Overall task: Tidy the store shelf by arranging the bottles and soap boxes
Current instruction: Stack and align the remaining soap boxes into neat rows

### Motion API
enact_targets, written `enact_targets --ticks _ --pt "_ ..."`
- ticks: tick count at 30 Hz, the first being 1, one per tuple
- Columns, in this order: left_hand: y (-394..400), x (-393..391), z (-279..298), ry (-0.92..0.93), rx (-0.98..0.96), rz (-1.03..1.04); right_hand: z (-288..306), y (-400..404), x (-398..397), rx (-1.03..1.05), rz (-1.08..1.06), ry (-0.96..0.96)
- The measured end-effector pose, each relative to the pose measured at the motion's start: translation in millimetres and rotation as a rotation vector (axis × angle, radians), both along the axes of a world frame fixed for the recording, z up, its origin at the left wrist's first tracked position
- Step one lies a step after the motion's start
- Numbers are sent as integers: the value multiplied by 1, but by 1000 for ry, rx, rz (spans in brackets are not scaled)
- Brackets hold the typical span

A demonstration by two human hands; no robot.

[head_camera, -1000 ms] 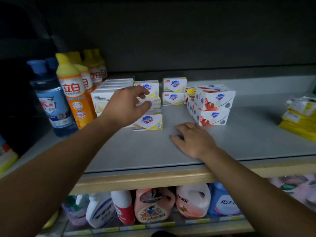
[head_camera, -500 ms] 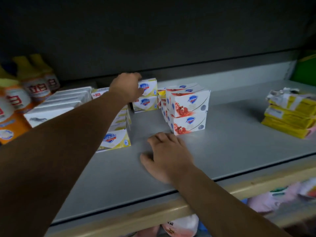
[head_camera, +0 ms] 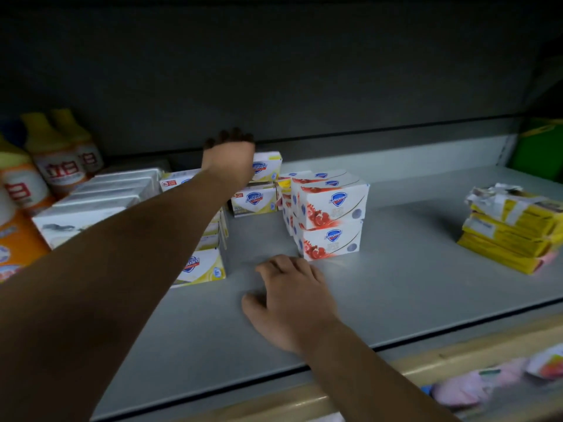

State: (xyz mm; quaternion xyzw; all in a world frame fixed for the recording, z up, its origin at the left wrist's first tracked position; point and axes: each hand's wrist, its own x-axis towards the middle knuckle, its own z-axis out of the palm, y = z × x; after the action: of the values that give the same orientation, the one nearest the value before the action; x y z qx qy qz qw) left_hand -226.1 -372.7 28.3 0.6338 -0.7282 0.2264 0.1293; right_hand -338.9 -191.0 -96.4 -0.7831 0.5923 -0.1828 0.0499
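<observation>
Shelf (head_camera: 426,239) carrying soap stacks; right hand (head_camera: 289,303) resting flat, fingers relaxed, just short of the red-print boxes (head_camera: 330,220). Left hand (head_camera: 230,156) reaching deep over the rear yellow-print box (head_camera: 265,167), grip hidden, cannot tell. Risk: forearm is crossing the near stack (head_camera: 201,266), likely toppling it.

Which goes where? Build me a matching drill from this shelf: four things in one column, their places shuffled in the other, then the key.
1. red-and-white soap boxes
2. yellow packets
3. orange bottles
4. right hand

A. far left of the shelf
B. resting on bare surface near the front edge
C. far right
D. stacked in the middle

Pairs: 1-D, 2-C, 3-A, 4-B
</observation>
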Motion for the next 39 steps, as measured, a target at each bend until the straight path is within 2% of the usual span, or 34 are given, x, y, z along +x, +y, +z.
enact_targets --ticks 5,9,11,13,15,17,18,21,23,27,29,31,34,37,39 --pt "57 14 20 274 -10 -162 2 0 -1 22 10 4" --pt "126 36 11 433 -7 -253 5 2 -3 16 -4 -14" --pt "158 51 -2 524 9 -270 7 4 -4 -5 -8 -79" --pt "184 64 -21 628 57 -240 11 8 -5 -23 -1 -273" --pt "202 76 -41 886 172 -262 16 13 -5 -46 52 -477" --pt "214 85 -60 1272 366 -326 18 19 -2 -28 167 -564" --pt "217 90 -68 1391 457 -353 18 23 1 -15 234 -580" --pt "217 97 -86 1576 630 -415 14 26 6 -33 355 -573" --pt "215 98 -93 1674 643 -451 13 29 9 43 358 -666" --pt "211 101 -100 1765 546 -526 14 32 7 88 217 -804" --pt "214 104 -101 1740 533 -593 14 31 5 81 163 -814" --pt "215 103 -101 1688 536 -618 15 31 5 76 90 -810" --pt "215 99 -102 1515 492 -503 19 33 8 96 -61 -872" --pt "215 96 -104 1358 434 -426 21 32 11 80 -122 -958" --pt "215 95 -105 1328 411 -417 23 33 13 66 -135 -992"
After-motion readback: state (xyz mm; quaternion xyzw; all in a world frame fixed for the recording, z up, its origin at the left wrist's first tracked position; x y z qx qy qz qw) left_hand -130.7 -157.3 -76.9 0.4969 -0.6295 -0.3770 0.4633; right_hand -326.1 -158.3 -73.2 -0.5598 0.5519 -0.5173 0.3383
